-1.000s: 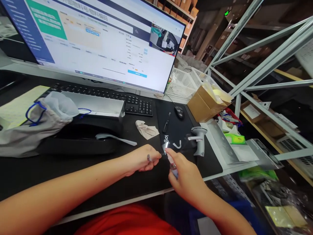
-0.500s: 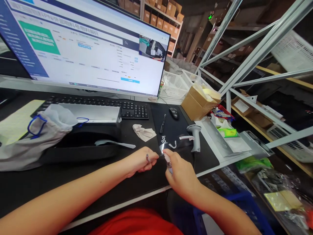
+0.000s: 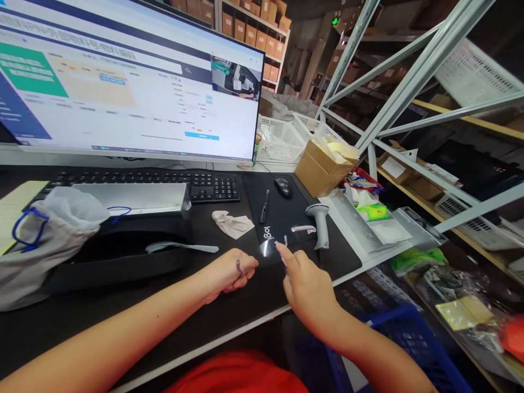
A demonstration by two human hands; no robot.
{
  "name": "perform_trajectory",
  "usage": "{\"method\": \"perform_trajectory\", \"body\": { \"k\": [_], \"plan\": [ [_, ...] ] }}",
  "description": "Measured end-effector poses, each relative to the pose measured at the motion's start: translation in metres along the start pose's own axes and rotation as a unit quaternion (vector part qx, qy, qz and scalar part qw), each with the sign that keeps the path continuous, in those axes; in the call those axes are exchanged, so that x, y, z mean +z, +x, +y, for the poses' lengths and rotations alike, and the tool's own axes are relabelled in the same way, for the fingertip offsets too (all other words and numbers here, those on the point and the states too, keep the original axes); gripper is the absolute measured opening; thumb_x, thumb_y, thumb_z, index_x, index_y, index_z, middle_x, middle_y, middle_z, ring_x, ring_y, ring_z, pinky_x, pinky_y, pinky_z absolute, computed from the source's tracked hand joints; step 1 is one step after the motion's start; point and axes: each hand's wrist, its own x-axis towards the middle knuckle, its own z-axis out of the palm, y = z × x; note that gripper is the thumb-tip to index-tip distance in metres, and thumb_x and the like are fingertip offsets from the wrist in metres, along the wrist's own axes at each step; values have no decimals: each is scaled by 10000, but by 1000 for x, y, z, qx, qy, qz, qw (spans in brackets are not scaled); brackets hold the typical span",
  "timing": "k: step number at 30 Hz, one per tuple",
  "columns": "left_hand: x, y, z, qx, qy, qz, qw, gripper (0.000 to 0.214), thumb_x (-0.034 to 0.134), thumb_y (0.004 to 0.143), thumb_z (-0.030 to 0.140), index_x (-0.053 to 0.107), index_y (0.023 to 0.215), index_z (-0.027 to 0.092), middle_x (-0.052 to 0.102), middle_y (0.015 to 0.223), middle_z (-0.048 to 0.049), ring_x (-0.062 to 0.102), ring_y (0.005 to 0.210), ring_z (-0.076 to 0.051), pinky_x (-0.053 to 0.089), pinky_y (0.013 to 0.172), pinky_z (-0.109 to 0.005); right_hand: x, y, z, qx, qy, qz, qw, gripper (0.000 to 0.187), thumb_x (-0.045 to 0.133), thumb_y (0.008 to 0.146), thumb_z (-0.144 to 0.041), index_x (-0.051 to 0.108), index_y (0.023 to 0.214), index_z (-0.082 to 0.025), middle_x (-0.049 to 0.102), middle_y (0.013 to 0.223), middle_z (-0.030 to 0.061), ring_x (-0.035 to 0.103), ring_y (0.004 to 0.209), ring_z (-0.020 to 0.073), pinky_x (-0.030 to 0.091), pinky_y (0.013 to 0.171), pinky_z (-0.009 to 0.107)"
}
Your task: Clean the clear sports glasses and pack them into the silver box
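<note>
My left hand (image 3: 235,275) is closed in a pinch above the black desk mat, with a grey band showing at its fingers. Clear plastic film (image 3: 265,250) with a bright glare lies at its fingertips, over the mat's white lettering. My right hand (image 3: 308,284) is to the right, index finger stretched forward and the others curled. What sits in the curled fingers is mostly hidden. Just beyond it are a grey barcode scanner (image 3: 321,225) and a pale curved strip (image 3: 303,229). A slim black tool (image 3: 265,206) and a crumpled tissue (image 3: 232,224) lie ahead.
A monitor (image 3: 135,125) stands behind a black keyboard (image 3: 215,187) and mouse (image 3: 283,188). At left, a drawstring bag (image 3: 57,234) lies beside a black case (image 3: 123,267). A cardboard box (image 3: 323,169) and metal rack (image 3: 393,109) are at right; a blue crate (image 3: 403,333) is below.
My right hand has moved slightly away from the left, and the small pale item in its fingers is now mostly hidden. The whole view has shifted a little.
</note>
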Motion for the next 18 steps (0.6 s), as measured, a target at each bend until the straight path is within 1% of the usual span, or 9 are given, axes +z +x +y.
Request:
{"method": "perform_trajectory", "body": {
  "k": [3,5,6,8,10,12,13,15,18],
  "plan": [
    [-1,1,0,1,3,9,1000,377,563,658,529,481,517,190,353,333,53,236,321,-58,117,386,-223,7,-12,11,41,62,43,996,649,475,925,-178,312,1541,-300,632,1062,84,665,894,247,546,656,322],
    [-2,2,-1,3,7,10,1000,394,557,655,549,474,510,192,358,332,49,239,316,-59,116,387,-225,9,-22,28,63,145,78,984,626,449,951,-230,275,1550,-285,613,1235,108,653,1062,261,572,794,374],
    [-3,2,-1,7,10,8,1000,405,552,657,559,468,504,194,356,330,48,236,312,-59,112,387,-226,10,-26,41,77,188,100,974,620,429,963,-246,250,1555,-279,574,1341,115,621,1165,260,560,885,396],
    [-3,3,-2,11,17,8,1000,428,541,664,583,452,495,199,341,327,51,225,310,-60,107,388,-227,10,-29,74,125,257,162,944,616,402,981,-276,204,1565,-267,455,1511,119,520,1332,249,485,1045,430],
    [-4,3,-4,14,19,13,1000,451,535,677,606,441,496,203,323,330,57,216,316,-61,107,391,-226,10,-25,114,188,287,240,908,647,427,984,-349,179,1572,-240,387,1569,140,463,1391,261,421,1111,464],
    [-6,5,-6,16,16,15,1000,473,538,691,630,442,510,204,314,339,63,206,328,-59,107,400,-223,13,-12,155,238,277,308,879,712,484,959,-405,184,1569,-197,402,1555,177,474,1380,289,413,1110,484],
    [-6,6,-8,16,13,12,1000,487,540,699,645,438,515,205,311,341,64,196,330,-56,103,405,-224,16,-3,173,255,257,331,872,721,499,949,-405,198,1563,-175,424,1537,192,486,1368,296,418,1102,483],
    [-8,10,-10,10,13,4,1000,518,536,705,687,430,527,212,312,339,62,176,327,-56,93,410,-231,24,21,201,280,189,339,878,703,493,948,-360,214,1550,-127,440,1518,217,479,1370,294,418,1100,462],
    [-11,17,-13,5,36,9,999,575,492,701,779,422,556,227,298,340,62,160,326,-71,102,418,-247,40,61,222,294,99,283,907,645,486,955,-287,258,1527,-91,448,1503,240,464,1375,271,432,1079,405]
  ]
}}
